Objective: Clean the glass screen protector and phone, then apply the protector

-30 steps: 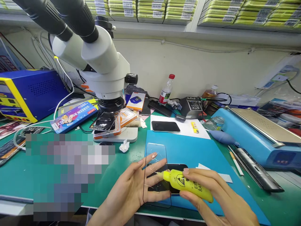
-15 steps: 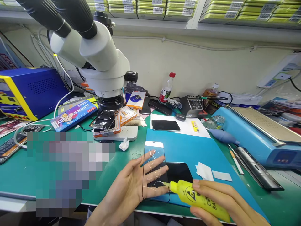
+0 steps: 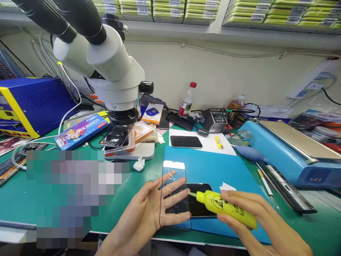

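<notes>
My left hand (image 3: 149, 209) lies palm up with its fingers spread, and a clear phone glass panel (image 3: 174, 193) with a black border rests on them. Thin lines of liquid streak the glass. My right hand (image 3: 255, 220) is wrapped round a yellow squeeze bottle (image 3: 226, 208), whose nozzle points left and touches the glass near its right edge. Under both hands a dark phone (image 3: 199, 204) lies flat on the blue mat (image 3: 213, 167).
A white microscope (image 3: 106, 67) stands at the back left over a cracked phone (image 3: 115, 137). Behind the mat, another black phone (image 3: 185, 141) sits on white paper. A blue machine (image 3: 293, 153) is on the right, a blue box (image 3: 32, 103) at far left.
The yellow bottle moved down and right along the glass, then came back up and left. The glass panel tilted and now catches a bright reflection at its top.
</notes>
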